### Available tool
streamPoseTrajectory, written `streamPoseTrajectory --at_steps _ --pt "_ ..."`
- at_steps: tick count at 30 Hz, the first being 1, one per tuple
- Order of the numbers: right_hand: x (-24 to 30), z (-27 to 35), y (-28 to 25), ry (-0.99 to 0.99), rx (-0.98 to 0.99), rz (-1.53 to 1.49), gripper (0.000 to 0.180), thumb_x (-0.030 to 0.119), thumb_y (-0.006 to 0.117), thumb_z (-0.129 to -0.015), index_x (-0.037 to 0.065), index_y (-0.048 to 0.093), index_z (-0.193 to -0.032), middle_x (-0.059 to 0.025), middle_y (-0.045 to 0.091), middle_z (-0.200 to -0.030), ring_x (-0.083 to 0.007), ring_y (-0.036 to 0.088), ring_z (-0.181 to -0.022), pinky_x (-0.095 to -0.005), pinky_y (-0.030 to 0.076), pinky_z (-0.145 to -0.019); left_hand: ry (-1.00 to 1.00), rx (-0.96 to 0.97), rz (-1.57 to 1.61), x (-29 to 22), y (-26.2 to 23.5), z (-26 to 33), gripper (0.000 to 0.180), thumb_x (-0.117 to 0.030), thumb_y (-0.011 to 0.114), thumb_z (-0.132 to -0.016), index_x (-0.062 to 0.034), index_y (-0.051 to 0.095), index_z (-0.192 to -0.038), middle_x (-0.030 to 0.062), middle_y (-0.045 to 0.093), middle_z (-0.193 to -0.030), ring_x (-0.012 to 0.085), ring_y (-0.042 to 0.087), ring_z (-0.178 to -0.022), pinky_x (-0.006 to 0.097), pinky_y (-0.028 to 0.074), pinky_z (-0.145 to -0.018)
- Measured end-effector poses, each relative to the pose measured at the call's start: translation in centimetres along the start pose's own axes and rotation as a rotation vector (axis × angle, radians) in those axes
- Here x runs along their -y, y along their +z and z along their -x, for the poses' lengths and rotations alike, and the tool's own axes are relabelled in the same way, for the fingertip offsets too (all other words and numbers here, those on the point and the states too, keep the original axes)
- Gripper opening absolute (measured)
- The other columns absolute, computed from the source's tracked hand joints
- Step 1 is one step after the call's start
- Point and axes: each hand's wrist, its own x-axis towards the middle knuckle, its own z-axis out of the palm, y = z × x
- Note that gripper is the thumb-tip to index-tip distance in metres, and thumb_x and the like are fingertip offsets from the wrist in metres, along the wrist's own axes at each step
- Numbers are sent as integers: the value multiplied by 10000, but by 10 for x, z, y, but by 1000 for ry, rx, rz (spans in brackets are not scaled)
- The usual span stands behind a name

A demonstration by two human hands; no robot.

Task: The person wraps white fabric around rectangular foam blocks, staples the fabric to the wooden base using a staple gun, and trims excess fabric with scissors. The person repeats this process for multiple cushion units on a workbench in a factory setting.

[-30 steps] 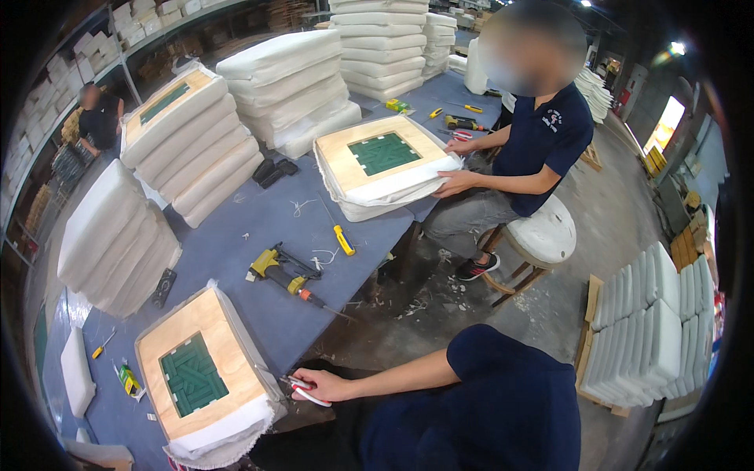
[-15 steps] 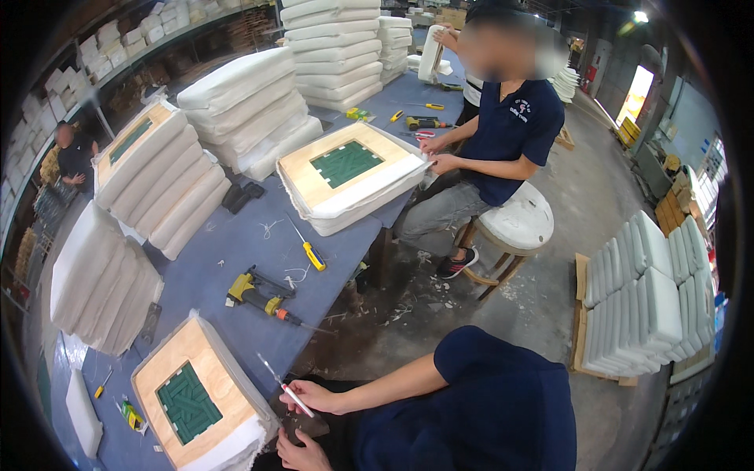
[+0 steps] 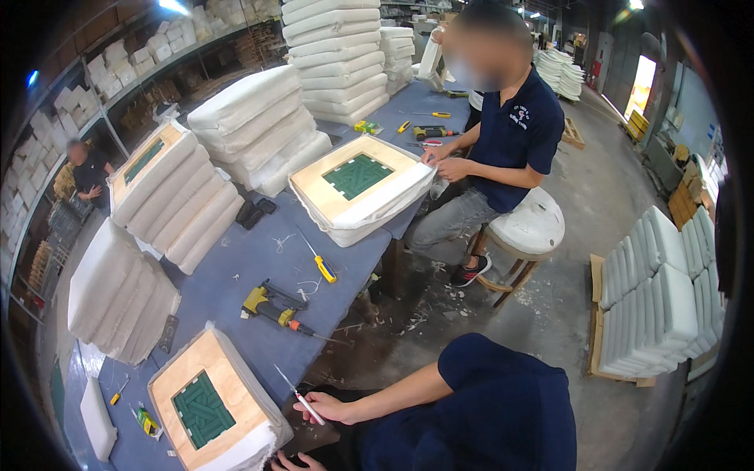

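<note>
The right hand [image 3: 328, 408] grips slim scissors [image 3: 306, 404], blades pointing up beyond its fingers, just beside the cushion [image 3: 242, 402]. At the cushion's near corner is the left hand [image 3: 297, 461], cut off below; I cannot tell its grip. The square cushion has pale wood, green woven straps and frayed white cloth. A nail gun [image 3: 271, 308] and screwdriver [image 3: 324, 269] lie beyond.

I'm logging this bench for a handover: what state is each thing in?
Right hand: closed around the scissors.
Scissors: edge-on; open or shut unclear.
Left hand: by the near cushion, partly out of frame; grip unclear.
Near cushion: wood side up, green webbing showing.
Far cushion: wood side up, at a co-worker's hands.
Nail gun: lying on the blue table, unheld.
Yellow screwdriver beyond it: lying loose.
</note>
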Motion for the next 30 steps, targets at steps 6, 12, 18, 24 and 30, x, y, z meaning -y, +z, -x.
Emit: streamPoseTrajectory --at_steps 6,12,18,24,30 --pt "-8 -1 -8 67 25 -99 424 533 767 -1000 145 606 -1057 19 700 -880 -85 654 -725 -256 504 -638 -31 204 308 -9 4 -6 252 -162 708 -981 13 770 -1151 271 736 -1126 464 681 -1081 535 527 -1015" --pt "-22 -16 -11 170 15 -80 429 576 762 -985 164 649 -950 29 700 -818 -79 656 -700 -261 504 -619 -256 261 579 5 26 2 283 -174 696 -995 53 747 -1158 288 729 -1149 463 677 -1083 494 538 -996" --pt "-18 -30 -24 269 -98 -238 327 494 739 -1011 175 669 -1016 -18 735 -896 -153 713 -783 -343 548 -687 -1089 684 1612 41 77 -19 541 -580 567 -1081 -92 610 -1310 111 687 -1402 271 644 -1295 437 494 -1067" --pt "-18 -26 -39 342 14 -363 251 408 718 -1033 165 661 -1006 -53 725 -940 -240 718 -846 -422 592 -794 -1190 692 1544 29 60 -31 812 -767 408 -1066 -52 737 -1266 123 746 -1361 235 671 -1254 382 485 -1013" --pt "-14 -22 -54 381 -24 -294 341 483 710 -1031 153 621 -1039 -43 706 -1036 -222 686 -891 -406 565 -832 -1100 654 1394 9 86 -48 586 -493 427 -1122 -41 787 -1221 65 820 -1163 164 742 -1083 320 522 -881"
